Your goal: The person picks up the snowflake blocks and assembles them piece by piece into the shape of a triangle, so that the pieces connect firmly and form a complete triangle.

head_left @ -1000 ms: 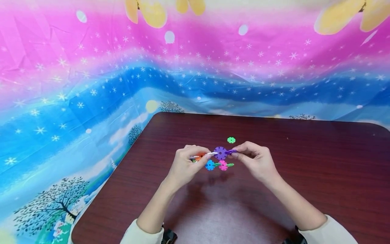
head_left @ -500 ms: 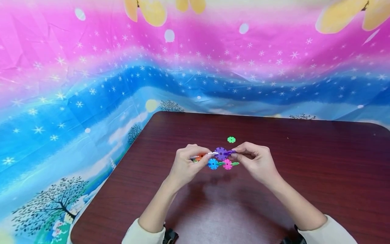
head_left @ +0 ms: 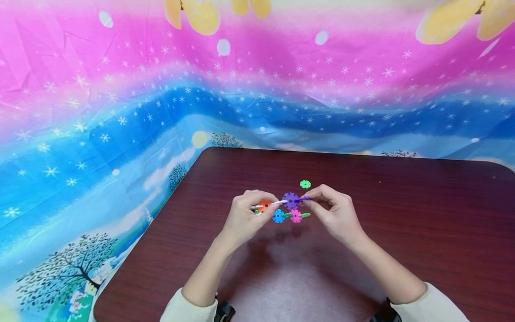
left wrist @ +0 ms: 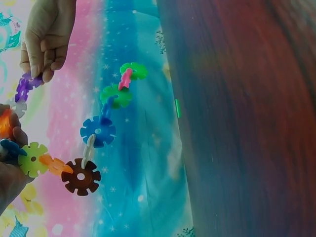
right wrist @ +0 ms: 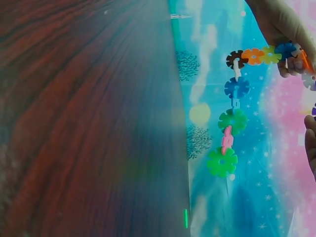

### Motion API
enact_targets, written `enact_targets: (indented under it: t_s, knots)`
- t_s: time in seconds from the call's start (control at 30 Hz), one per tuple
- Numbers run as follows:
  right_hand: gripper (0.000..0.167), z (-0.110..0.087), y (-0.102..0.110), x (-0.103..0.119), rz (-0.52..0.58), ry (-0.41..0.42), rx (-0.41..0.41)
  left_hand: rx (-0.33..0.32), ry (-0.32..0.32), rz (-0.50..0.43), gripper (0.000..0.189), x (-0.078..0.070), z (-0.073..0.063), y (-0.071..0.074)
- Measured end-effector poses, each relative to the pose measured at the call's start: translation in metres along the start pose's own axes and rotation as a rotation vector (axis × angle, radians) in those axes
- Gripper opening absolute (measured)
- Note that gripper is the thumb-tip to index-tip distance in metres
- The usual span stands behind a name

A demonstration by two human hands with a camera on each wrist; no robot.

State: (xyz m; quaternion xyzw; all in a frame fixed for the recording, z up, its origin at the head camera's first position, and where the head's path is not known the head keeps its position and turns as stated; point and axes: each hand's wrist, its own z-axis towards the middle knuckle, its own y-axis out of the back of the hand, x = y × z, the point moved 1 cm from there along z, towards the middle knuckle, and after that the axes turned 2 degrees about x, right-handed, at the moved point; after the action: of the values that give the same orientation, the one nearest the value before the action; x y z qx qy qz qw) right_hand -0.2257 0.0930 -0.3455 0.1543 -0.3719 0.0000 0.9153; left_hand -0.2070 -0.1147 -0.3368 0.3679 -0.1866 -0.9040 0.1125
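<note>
Notched plastic snowflake discs are joined edge to edge in a curved chain held above the table. My left hand [head_left: 247, 219] pinches it at a white disc [head_left: 282, 202], near an orange disc [head_left: 262, 207]. From that white disc a purple disc [head_left: 286, 200] faces the head camera. My right hand [head_left: 339, 217] pinches a second purple disc [head_left: 304, 198], seen edge-on against the first. The chain's other end hangs free: the left wrist view has a brown disc [left wrist: 70, 181], a blue disc [left wrist: 91, 138], a pink disc [left wrist: 125, 79] and green ones.
One loose green disc [head_left: 302, 184] lies on the dark wooden table [head_left: 422, 214], just beyond the hands. Behind the table hangs a pink and blue printed cloth [head_left: 281, 80] with snowflakes and trees.
My right hand has shifted slightly left and up with the end purple disc. The hanging part of the chain swung right and then partly back left. My left hand keeps its place.
</note>
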Motion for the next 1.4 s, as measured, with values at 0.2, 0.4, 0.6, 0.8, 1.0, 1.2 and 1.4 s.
enact_targets:
  t_s: [0.2, 0.4, 0.6, 0.8, 1.0, 1.2, 1.4]
  knots:
    - [0.019, 0.001, 0.001, -0.002, -0.056, -0.055, 0.044, -0.01, 0.017, 0.003, 0.008, 0.001, -0.002, 0.001]
    - [0.017, 0.007, 0.002, -0.006, -0.096, -0.133, 0.075, -0.022, 0.02, 0.022, 0.007, 0.003, -0.003, 0.002]
    - [0.014, 0.017, 0.002, -0.019, -0.191, -0.11, 0.054, -0.023, 0.017, 0.034, 0.007, 0.002, -0.004, 0.006]
    - [0.008, 0.033, 0.009, -0.046, -0.321, -0.157, 0.043, -0.023, 0.007, 0.049, 0.006, 0.002, -0.006, 0.008]
    - [0.007, 0.049, 0.012, -0.096, -0.407, -0.302, 0.045, -0.033, 0.009, 0.055, 0.006, 0.002, -0.007, 0.01]
    - [0.014, 0.056, 0.014, -0.144, -0.443, -0.53, 0.113, -0.03, 0.013, 0.049, 0.007, 0.002, -0.007, 0.01]
    - [0.027, 0.057, 0.012, -0.17, -0.408, -0.712, 0.2, -0.025, 0.025, 0.051, 0.008, 0.001, -0.008, 0.011]
